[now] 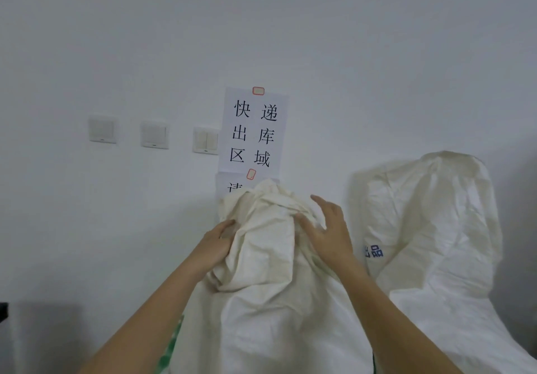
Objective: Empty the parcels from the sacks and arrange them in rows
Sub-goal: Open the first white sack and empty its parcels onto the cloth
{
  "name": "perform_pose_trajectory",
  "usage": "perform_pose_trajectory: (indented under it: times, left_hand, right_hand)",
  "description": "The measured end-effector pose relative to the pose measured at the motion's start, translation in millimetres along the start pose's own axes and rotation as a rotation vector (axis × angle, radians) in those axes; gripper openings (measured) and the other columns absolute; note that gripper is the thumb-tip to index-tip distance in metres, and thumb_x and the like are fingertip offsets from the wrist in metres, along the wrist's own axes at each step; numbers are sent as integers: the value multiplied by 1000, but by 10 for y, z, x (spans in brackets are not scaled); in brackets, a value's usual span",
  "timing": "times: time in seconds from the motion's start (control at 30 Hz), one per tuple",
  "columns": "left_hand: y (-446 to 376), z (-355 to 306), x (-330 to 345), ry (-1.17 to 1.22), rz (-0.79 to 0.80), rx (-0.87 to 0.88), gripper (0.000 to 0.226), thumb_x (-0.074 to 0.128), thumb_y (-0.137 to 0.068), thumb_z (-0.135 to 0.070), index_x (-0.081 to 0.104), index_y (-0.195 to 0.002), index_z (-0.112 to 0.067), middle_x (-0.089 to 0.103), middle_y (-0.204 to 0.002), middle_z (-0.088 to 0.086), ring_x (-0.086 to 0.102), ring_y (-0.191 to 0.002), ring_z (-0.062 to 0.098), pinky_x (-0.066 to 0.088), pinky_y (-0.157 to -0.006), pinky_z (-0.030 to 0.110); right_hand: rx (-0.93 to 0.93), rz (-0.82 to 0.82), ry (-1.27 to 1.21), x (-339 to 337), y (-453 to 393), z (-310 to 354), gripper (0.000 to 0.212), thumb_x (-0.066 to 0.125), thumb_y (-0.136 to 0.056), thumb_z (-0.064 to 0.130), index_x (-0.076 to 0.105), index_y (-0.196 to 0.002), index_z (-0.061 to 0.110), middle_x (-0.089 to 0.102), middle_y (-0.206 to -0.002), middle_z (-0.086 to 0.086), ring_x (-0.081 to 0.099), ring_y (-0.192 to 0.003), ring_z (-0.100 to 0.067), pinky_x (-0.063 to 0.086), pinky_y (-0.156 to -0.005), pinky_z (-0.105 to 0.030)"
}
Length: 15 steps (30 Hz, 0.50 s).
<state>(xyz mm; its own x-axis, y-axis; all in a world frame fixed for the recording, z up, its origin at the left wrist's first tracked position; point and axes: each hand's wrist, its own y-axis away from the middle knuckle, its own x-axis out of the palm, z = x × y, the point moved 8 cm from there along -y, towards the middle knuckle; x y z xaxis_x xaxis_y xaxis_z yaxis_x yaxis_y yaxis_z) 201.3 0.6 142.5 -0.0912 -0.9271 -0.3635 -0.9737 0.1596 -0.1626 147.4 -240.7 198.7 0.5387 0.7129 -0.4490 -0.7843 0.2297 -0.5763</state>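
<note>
Two bare forearms reached up from the bottom edge toward the near sack [270, 301], a cream woven bag that stood upright directly ahead against the wall [116, 54], its long axis vertical and its mouth bunched into a crumpled knot at the top. The left hand [216, 246] pressed against the left flank of that knot with fingers curled into the cloth, apparently gathering a fold. The right hand [325, 228] lay on the right flank, thumb pushed into the fabric while the other fingers stood spread and lifted off it, so it held nothing firmly. Both hands sat at about the same height, one on each side of the mouth, neither clearly nearer; the closure lay just above and between them, which I judged to be what the opening move depended on. No parcels showed; whatever the sack held was hidden inside.

A second sack [436, 228] stood just to the right, touching or nearly touching the first lower down, its top slumped open and a bit of blue print on its side. That made two sacks. On the wall behind were three light switches [154, 135] in a row and two taped paper sheets, the upper notice [254, 132] printed with six large characters, the lower one mostly hidden behind the near sack.
</note>
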Motion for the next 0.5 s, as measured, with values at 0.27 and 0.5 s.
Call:
perform_pose_trajectory:
  times: [0.27,0.5]
  left_hand:
    - [-142,2,145,62,7,-69,55,57,-92,-37,35,-142,-30,44,-142,3,48,-120,22,37,-90,29]
    - [-304,318,238,-133,48,-252,92,75,-68,-54,23,-140,-31,34,-140,13,47,-117,30,43,-89,32]
  right_hand:
    - [162,510,184,464,-75,-151,87,71,-72,65,34,-145,34,45,-144,9,44,-131,-17,35,-106,-32]
    - [396,513,630,394,-110,-647,128,50,-43,98,6,-149,43,22,-157,-9,22,-143,-38,14,-113,-61]
